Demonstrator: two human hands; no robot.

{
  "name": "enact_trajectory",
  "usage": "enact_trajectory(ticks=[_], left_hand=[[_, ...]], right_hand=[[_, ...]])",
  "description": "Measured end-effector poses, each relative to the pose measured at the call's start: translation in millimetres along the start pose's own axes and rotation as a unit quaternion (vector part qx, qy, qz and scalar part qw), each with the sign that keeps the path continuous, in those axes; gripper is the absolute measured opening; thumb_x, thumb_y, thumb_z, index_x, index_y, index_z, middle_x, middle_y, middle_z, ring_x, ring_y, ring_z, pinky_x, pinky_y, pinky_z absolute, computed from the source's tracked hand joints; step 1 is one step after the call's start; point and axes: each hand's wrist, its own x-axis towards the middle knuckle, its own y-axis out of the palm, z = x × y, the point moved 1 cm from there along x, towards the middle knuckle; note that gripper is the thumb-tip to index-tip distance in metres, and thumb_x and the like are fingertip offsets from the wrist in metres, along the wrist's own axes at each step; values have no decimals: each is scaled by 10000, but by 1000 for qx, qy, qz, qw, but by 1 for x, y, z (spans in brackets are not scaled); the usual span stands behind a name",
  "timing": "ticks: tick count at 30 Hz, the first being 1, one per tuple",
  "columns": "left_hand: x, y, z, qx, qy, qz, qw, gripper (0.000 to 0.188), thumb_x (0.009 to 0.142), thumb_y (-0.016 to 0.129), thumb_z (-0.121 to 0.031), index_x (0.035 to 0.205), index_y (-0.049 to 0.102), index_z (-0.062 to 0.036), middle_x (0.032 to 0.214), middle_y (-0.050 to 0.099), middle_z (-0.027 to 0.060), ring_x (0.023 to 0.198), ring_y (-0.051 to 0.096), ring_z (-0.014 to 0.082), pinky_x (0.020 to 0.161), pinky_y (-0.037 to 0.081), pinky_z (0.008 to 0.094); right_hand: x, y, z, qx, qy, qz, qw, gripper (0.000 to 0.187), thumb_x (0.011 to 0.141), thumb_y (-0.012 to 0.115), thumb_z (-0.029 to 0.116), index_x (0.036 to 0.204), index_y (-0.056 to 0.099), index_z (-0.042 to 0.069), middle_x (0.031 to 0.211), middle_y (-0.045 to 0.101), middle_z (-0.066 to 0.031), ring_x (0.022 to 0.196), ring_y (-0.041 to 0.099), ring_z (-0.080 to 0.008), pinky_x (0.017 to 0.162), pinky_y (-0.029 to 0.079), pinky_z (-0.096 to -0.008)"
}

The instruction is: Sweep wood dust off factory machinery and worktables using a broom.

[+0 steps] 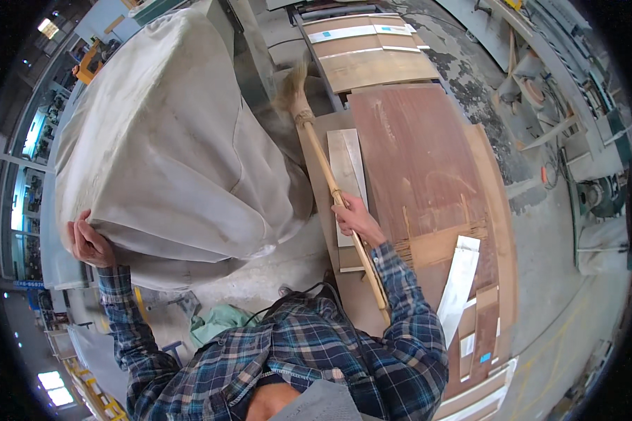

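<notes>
My right hand (pixel 359 220) is wrapped round the bamboo handle of a broom (pixel 321 158). The broom slants away from me, and its straw head (pixel 293 90) is at the far end, blurred, beside the large cloth cover. That pale grey, dusty cloth cover (pixel 168 133) bulges up on my left and hangs in folds; whatever lies under it is hidden. At its near left edge, the curled fingers of my left hand (pixel 90 242) grip the cloth. Right of the broom lies a reddish-brown wood panel (pixel 418 151), apart from both hands.
Stacked boards (pixel 376 59) lie beyond the panel, and a narrow pale board (pixel 345 161) lies beside the handle. A white strip (pixel 459 288) rests on the panel's near part. Green cloth (pixel 221 323) is low on my left. Machinery (pixel 600 200) stands far right on the concrete floor.
</notes>
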Motion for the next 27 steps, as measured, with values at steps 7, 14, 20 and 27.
enact_trajectory(ticks=[7, 14, 20, 27], left_hand=[[9, -4, -13, 12, -6, -17, 1000, 305, 972, 435, -114, 897, 711, -8, 666, 520, 99, 572, 453, 222, 524, 370, 359], [3, 2, -10, -41, -30, -11, 999, 303, 981, 441, -138, 915, 706, -7, 678, 484, 97, 565, 457, 221, 515, 353, 357], [4, -7, -6, -26, -40, -3, 999, 298, 973, 448, -126, 892, 705, -1, 667, 480, 106, 563, 457, 225, 516, 354, 361], [20, 6, -1, 11, 10, -36, 999, 308, 969, 436, -115, 887, 710, -1, 653, 477, 114, 560, 449, 242, 514, 353, 377]], right_hand=[[26, 57, -17, 73, 44, 59, 995, 108, 963, 534, 194, 897, 489, 121, 583, 373, 52, 395, 335, -48, 349, 290, -225], [53, 47, -78, 94, 30, 3, 995, 190, 957, 541, 231, 875, 520, 61, 587, 450, -4, 404, 419, -86, 361, 306, -264], [-19, 60, -26, 106, 10, -15, 994, 109, 945, 548, 132, 1031, 494, 91, 596, 399, 15, 407, 385, -72, 354, 289, -234], [58, 54, -45, 12, -19, 20, 1000, 130, 939, 554, 166, 1029, 559, 72, 599, 446, 18, 411, 424, -67, 356, 322, -227]])
